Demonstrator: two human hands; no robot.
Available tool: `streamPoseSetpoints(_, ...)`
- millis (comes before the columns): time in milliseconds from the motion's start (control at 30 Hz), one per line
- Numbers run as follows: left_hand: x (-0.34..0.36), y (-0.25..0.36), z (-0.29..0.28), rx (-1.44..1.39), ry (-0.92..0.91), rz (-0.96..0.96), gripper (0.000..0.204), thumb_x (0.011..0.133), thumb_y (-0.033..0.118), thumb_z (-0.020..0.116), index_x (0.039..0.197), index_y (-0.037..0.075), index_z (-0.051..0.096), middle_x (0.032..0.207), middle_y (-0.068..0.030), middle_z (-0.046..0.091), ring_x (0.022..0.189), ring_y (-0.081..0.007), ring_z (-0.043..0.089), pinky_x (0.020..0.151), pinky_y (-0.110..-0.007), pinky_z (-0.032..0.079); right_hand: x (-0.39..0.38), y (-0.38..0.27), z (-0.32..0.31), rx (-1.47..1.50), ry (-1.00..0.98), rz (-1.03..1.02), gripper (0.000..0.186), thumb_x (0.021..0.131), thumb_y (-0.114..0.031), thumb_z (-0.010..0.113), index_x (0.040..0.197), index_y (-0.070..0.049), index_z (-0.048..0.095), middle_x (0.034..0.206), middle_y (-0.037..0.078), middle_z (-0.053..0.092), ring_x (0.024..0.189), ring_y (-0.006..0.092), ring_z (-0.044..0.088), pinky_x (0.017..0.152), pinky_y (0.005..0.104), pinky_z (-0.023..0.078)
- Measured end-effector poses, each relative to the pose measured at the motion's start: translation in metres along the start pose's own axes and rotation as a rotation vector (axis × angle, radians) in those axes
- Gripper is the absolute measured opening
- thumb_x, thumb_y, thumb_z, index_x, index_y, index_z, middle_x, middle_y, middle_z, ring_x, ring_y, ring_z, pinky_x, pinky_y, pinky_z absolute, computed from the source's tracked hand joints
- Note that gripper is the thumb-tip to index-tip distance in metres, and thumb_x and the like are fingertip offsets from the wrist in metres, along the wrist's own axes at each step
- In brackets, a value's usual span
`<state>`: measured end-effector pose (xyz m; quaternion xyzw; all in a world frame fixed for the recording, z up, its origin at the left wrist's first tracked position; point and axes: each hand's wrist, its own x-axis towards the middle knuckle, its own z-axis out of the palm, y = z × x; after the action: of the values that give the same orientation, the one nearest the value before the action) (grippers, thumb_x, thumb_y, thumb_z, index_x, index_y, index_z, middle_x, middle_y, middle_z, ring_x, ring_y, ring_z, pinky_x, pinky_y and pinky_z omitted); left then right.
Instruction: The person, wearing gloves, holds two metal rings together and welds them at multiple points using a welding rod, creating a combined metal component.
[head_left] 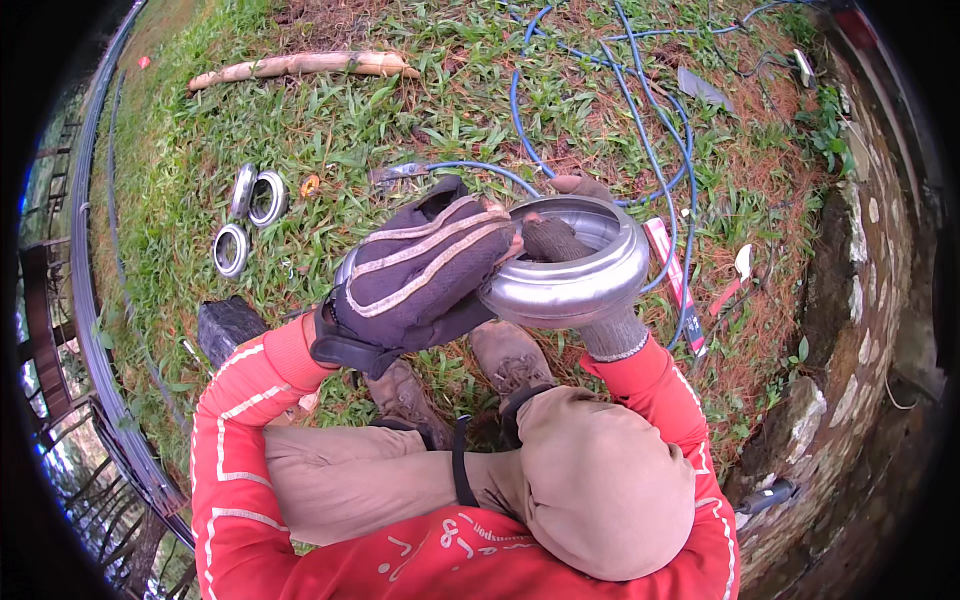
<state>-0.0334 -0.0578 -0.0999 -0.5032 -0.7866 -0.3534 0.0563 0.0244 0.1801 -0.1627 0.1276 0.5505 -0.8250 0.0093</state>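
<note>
A shiny, hollow metal ring (570, 295) with a stepped rim is held above my boots, tilted so that its opening shows. My right hand (558, 240), in a grey knit glove with bare fingertips, grips it from below and the right, and some fingers show inside the opening. My left hand (430, 265), in a dark padded glove with pale stripes, is closed, its bare fingertips against the ring's left rim. A sliver of silver metal (346, 266) shows behind this glove; the glove hides most of it.
Three smaller metal rings (231, 250) lie on the grass at left, near a small orange ring (310, 185). A black block (230, 330) is beside my left sleeve. A blue hose (690, 150) loops behind; a red-and-white box (672, 275) lies right, before a stone wall (860, 330). A log (305, 67) lies far off.
</note>
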Motion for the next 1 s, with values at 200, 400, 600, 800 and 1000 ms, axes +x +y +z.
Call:
streamPoseSetpoints(200,-0.004,0.005,-0.004,0.019,-0.132,0.035,0.078,0.081,0.017,0.089,0.152,0.007,0.061,0.159,-0.0227,0.058,0.137,-0.0452,0.064,0.124,-0.066,0.042,-0.006,-0.011,0.011,-0.059,0.027,-0.017,0.06,0.095,-0.006,0.085,0.141,-0.004,0.047,0.116,0.015,0.076,0.104,0.0224,0.078,0.084,0.0337,0.066)
streamPoseSetpoints(400,-0.004,0.007,0.003,0.036,-0.056,0.028,0.054,0.087,0.013,0.086,0.139,0.018,0.071,0.138,-0.0191,0.072,0.124,-0.0429,0.071,0.116,-0.067,0.049,-0.009,-0.016,0.012,-0.053,0.055,-0.048,0.058,0.096,-0.003,0.083,0.141,-0.003,0.047,0.113,0.013,0.073,0.096,0.0186,0.076,0.081,0.0332,0.065)
streamPoseSetpoints(600,-0.004,0.007,0.007,0.048,-0.026,-0.005,0.044,0.09,0.012,0.085,0.132,0.018,0.074,0.135,-0.016,0.074,0.121,-0.0395,0.073,0.116,-0.064,0.051,-0.009,-0.014,0.014,-0.064,0.082,-0.074,0.048,0.096,-0.004,0.083,0.131,-0.004,0.049,0.106,0.011,0.075,0.093,0.0177,0.076,0.077,0.0319,0.064)
streamPoseSetpoints(800,-0.004,0.006,0.002,0.039,-0.084,0.04,0.065,0.079,0.009,0.088,0.141,0.016,0.07,0.146,-0.0189,0.068,0.127,-0.0412,0.069,0.117,-0.065,0.05,-0.007,-0.016,0.008,-0.261,0.064,-0.177,0.041,0.097,-0.005,0.082,0.122,-0.005,0.05,0.102,0.011,0.076,0.089,0.0164,0.077,0.072,0.0296,0.063)
streamPoseSetpoints(1000,-0.002,0.009,0.004,-0.057,-0.059,-0.001,0.071,0.075,0.007,0.089,0.143,0.013,0.068,0.148,-0.0221,0.066,0.122,-0.0423,0.07,0.116,-0.065,0.05,-0.007,-0.013,0.008,-0.299,0.064,-0.239,0.037,0.098,-0.006,0.082,0.117,-0.005,0.05,0.101,0.011,0.076,0.085,0.0133,0.075,0.07,0.028,0.061)
